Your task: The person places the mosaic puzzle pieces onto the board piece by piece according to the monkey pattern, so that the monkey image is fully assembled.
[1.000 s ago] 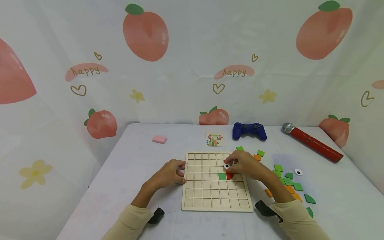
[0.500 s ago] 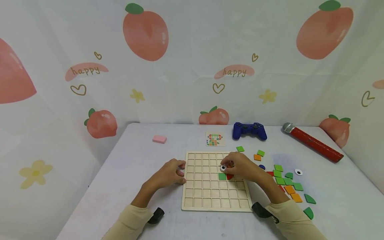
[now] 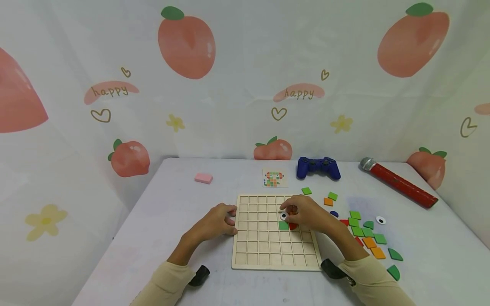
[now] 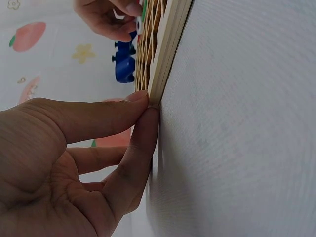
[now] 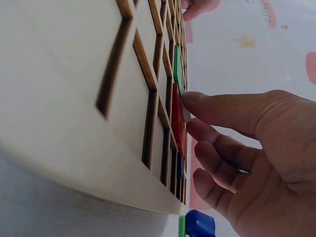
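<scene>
A pale wooden grid board [image 3: 258, 246] lies flat on the table. My left hand [image 3: 215, 222] is at its left edge; in the left wrist view the thumb and a finger pinch the rim. Over the board's right part, my right hand [image 3: 308, 212] holds a round white eye tile [image 3: 283, 216] with a black pupil between thumb and index finger, at a cell just behind a green square tile [image 3: 283, 225]. Right of that green tile sits a red tile [image 3: 292, 226], partly hidden by my right hand. In the right wrist view a blue tile [image 5: 179, 164] also sits in the grid.
Loose green tiles [image 3: 357, 231], orange tiles [image 3: 378, 253], red ones and a second eye tile [image 3: 380, 220] lie right of the board. Behind it are a pattern card [image 3: 274, 178], a blue game controller [image 3: 318, 168], a red microphone [image 3: 402, 183] and a pink block [image 3: 203, 178].
My right hand has moved slightly left with the eye tile, which went from above the red tile to the cell behind the green one. My left hand has stayed put.
</scene>
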Available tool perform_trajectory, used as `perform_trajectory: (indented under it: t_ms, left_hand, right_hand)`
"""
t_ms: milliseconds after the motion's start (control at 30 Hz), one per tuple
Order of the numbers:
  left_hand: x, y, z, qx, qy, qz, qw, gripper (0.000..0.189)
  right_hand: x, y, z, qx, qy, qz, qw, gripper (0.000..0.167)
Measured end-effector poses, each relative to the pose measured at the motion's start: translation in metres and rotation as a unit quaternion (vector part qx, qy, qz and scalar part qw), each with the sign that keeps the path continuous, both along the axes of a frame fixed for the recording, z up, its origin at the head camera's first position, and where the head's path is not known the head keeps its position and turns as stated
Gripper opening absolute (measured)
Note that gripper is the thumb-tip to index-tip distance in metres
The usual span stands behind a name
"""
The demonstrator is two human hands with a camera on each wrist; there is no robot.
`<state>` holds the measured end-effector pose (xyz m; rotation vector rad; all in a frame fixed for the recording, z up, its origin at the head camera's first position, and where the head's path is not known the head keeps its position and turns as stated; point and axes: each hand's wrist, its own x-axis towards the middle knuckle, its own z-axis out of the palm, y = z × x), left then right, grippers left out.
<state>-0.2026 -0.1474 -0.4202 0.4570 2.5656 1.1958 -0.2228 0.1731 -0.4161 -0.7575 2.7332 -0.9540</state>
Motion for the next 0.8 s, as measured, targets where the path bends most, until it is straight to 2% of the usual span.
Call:
perform_trajectory:
  t_ms: [267,500,800]
  left_hand:
    - [0.0000,-0.0008,-0.0013,0.002,0.001,0.001,1.0000,0.067]
    - [-0.0001,0.0001,-0.0003,0.001,0.001,0.002,1.0000,0.062]
    - [0.0003,0.0006,-0.0015,0.005,-0.002,0.005,1.0000,0.066]
  right_hand:
    - [0.0005,0.0007,0.0003,-0.010,-0.003,0.003,0.9999,0.025]
    - [0.0016,0.0023,0.0020,-0.014,-0.005,0.002,0.9999,0.026]
    - [-0.0036,0.0035,0.0061,-0.032,-0.010,-0.009,0.9994,0.029]
